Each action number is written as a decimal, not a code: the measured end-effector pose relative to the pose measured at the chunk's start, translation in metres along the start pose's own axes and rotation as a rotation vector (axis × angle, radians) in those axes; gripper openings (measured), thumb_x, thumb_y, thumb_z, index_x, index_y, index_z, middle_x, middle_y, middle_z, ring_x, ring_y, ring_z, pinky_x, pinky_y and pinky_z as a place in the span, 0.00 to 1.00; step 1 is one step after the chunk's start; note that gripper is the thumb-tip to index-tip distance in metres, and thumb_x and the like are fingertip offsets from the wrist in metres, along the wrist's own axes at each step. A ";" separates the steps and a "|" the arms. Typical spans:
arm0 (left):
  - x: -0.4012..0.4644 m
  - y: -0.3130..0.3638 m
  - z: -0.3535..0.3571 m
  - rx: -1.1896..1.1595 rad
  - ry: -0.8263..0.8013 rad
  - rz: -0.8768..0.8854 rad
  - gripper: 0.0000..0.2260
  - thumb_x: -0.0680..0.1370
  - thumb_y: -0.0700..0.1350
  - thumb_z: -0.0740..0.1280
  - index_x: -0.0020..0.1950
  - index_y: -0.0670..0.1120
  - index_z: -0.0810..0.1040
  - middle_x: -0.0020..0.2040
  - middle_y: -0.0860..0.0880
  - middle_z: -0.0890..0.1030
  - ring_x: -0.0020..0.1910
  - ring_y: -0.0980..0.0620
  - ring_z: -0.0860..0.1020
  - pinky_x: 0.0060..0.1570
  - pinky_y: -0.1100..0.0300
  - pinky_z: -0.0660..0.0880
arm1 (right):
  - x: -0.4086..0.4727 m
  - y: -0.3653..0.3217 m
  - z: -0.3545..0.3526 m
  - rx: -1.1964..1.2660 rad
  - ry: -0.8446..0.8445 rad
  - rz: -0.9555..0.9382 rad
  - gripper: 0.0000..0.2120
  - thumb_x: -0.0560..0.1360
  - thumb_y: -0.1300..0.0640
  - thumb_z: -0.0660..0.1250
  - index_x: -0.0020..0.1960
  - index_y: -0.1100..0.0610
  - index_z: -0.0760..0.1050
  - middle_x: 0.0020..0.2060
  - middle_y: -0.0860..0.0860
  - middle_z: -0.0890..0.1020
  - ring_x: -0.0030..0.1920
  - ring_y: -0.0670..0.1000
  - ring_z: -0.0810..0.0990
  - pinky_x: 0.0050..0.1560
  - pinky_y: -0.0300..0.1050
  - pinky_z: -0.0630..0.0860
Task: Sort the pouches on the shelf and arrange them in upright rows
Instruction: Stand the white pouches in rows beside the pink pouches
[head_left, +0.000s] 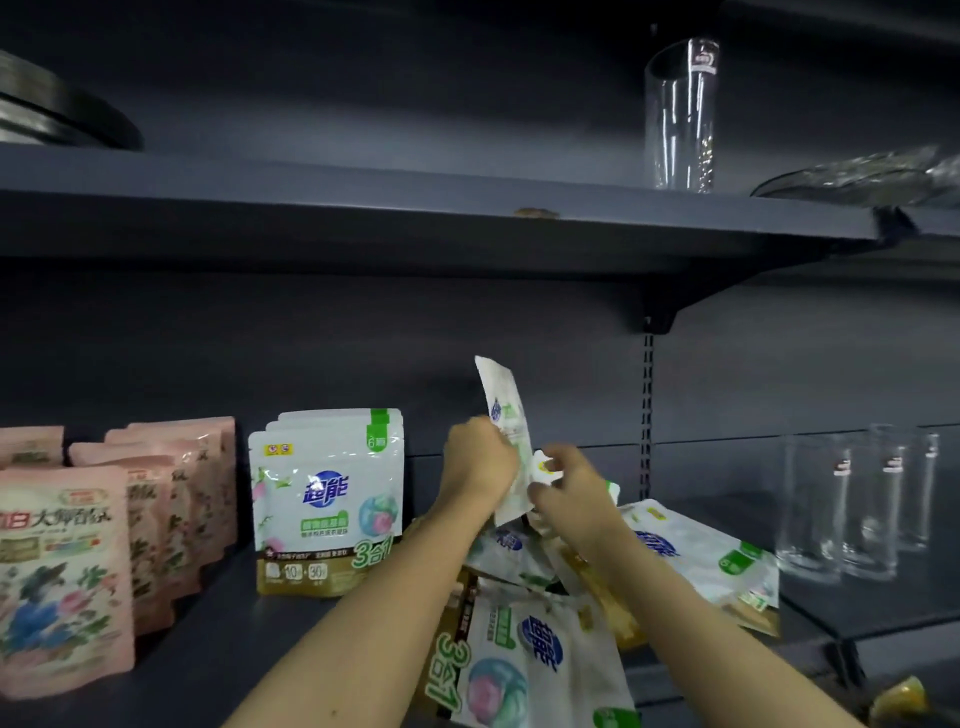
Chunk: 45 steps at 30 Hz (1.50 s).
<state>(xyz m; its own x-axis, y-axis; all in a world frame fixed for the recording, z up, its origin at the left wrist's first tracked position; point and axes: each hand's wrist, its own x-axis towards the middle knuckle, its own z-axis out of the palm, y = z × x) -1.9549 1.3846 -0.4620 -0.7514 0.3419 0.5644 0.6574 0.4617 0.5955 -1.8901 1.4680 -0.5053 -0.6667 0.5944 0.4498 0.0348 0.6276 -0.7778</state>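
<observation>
My left hand (480, 460) grips a white and green pouch (506, 410) and holds it upright and edge-on above a loose heap of white pouches (524, 654) on the dark shelf (208, 649). My right hand (569, 486) pinches a small white pouch corner (543, 465) just beside the raised pouch. A short upright row of the same white pouches (327, 504) stands left of my hands. Further left stand rows of pink pouches (62, 577), upright, reaching back toward the shelf wall.
Several clear drinking glasses (857, 499) stand on the shelf at the right. On the shelf above are a tall glass (680, 114), a glass dish (862, 176) and metal plates (57, 114). A yellow object (901, 696) sits at the bottom right.
</observation>
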 end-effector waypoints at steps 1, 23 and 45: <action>-0.002 0.005 -0.006 -0.020 0.018 -0.012 0.13 0.78 0.39 0.57 0.55 0.36 0.78 0.56 0.37 0.80 0.56 0.38 0.78 0.48 0.56 0.73 | -0.003 -0.007 0.010 0.059 -0.087 -0.015 0.25 0.70 0.61 0.67 0.66 0.57 0.68 0.58 0.53 0.74 0.58 0.54 0.75 0.55 0.48 0.74; -0.036 -0.115 -0.091 -0.125 0.210 -0.135 0.32 0.71 0.49 0.72 0.70 0.42 0.63 0.68 0.43 0.68 0.67 0.47 0.68 0.63 0.58 0.65 | -0.025 -0.060 0.067 0.895 -0.046 0.197 0.14 0.71 0.70 0.64 0.53 0.57 0.74 0.42 0.50 0.81 0.44 0.52 0.79 0.42 0.43 0.74; -0.054 -0.131 -0.097 -0.667 0.098 -0.172 0.15 0.80 0.57 0.50 0.48 0.55 0.75 0.50 0.53 0.79 0.54 0.52 0.78 0.61 0.55 0.73 | -0.030 -0.083 0.070 1.226 -0.024 0.167 0.10 0.60 0.68 0.65 0.38 0.57 0.72 0.32 0.51 0.80 0.36 0.55 0.78 0.39 0.45 0.74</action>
<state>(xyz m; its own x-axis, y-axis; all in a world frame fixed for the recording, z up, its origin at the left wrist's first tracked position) -1.9949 1.2257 -0.5154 -0.8598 0.2195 0.4611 0.4478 -0.1099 0.8873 -1.9256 1.3628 -0.4847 -0.7349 0.6045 0.3075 -0.5908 -0.3478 -0.7280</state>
